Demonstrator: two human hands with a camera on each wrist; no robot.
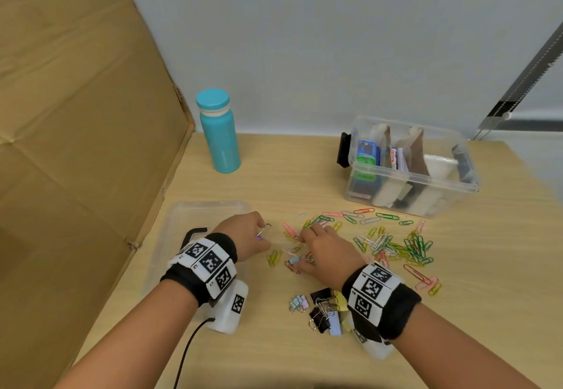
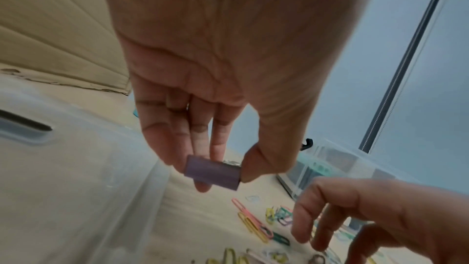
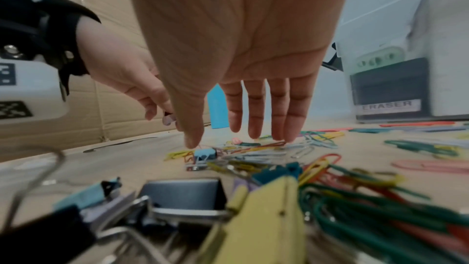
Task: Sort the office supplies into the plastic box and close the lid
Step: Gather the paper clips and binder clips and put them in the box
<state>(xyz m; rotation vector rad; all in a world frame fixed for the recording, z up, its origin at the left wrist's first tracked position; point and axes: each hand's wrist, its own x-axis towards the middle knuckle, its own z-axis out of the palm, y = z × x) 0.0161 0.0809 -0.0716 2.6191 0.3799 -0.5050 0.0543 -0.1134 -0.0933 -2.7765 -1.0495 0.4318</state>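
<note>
My left hand (image 1: 250, 234) pinches a small purple binder clip (image 2: 212, 172) between thumb and fingers, just right of the clear lid (image 1: 182, 224). My right hand (image 1: 327, 250) hovers flat over scattered coloured paper clips (image 1: 402, 245), fingers (image 3: 255, 111) straight and holding nothing. A small blue binder clip (image 3: 204, 154) lies under its thumb among the paper clips. A pile of binder clips (image 1: 324, 309) in black, yellow and pastel colours sits near my right wrist. The clear plastic box (image 1: 408, 202) stands open at the back right, with an eraser pack and other supplies inside.
A teal bottle (image 1: 219, 132) stands at the back of the wooden table (image 1: 289, 175). A large cardboard panel (image 1: 76, 114) walls off the left side. A black cable (image 1: 189, 349) runs from my left wrist unit toward the front edge.
</note>
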